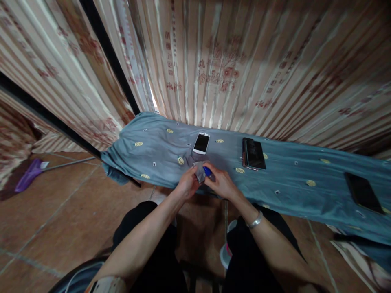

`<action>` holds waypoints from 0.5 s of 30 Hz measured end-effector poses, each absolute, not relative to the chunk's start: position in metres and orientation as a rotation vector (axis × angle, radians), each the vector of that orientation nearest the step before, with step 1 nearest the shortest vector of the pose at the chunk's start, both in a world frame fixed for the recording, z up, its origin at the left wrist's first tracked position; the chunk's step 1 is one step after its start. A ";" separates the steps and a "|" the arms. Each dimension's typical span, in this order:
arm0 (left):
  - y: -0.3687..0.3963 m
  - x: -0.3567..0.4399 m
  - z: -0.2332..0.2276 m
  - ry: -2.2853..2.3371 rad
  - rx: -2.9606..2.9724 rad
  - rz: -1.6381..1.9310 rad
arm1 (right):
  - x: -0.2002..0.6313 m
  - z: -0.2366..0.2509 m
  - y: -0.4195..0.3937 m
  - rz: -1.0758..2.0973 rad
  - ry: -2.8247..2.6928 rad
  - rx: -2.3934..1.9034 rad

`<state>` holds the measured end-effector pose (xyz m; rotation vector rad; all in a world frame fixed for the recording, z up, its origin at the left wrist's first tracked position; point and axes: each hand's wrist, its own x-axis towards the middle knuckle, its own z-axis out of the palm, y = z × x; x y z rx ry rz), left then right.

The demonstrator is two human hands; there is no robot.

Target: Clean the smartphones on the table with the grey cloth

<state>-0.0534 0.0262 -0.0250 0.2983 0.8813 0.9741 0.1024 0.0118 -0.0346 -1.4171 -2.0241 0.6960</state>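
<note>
My left hand (188, 184) is closed on a small grey cloth (200, 172) at the front edge of the covered table. Close beside it, my right hand (222, 181) wraps round a small bottle with a blue top (207, 171), its blue end against or just over the cloth. My fingers hide most of the bottle. Just beyond my hands a white phone (201, 143) lies face up with a dark screen. To the right, dark phones (255, 154) lie partly stacked. A black phone (364, 192) lies farther right.
A blue-green cloth with yellow pineapples (293, 179) covers the long narrow table. Patterned curtains (220, 61) hang behind it. Black poles (113, 57) stand at the left. A purple broom (32, 175) lies on the tiled floor. A whitish container (225, 256) stands between my legs.
</note>
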 end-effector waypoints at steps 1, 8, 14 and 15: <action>0.027 -0.054 -0.026 0.882 0.293 0.971 | 0.102 -0.034 0.012 0.703 -2.020 -1.417; 0.031 -0.055 -0.035 0.881 0.310 0.983 | 0.102 -0.034 0.011 0.738 -1.976 -1.403; 0.031 -0.056 -0.037 0.875 0.313 0.982 | 0.104 -0.038 0.012 0.746 -1.938 -1.381; 0.031 -0.056 -0.036 0.869 0.318 0.982 | 0.105 -0.038 0.012 0.745 -1.930 -1.379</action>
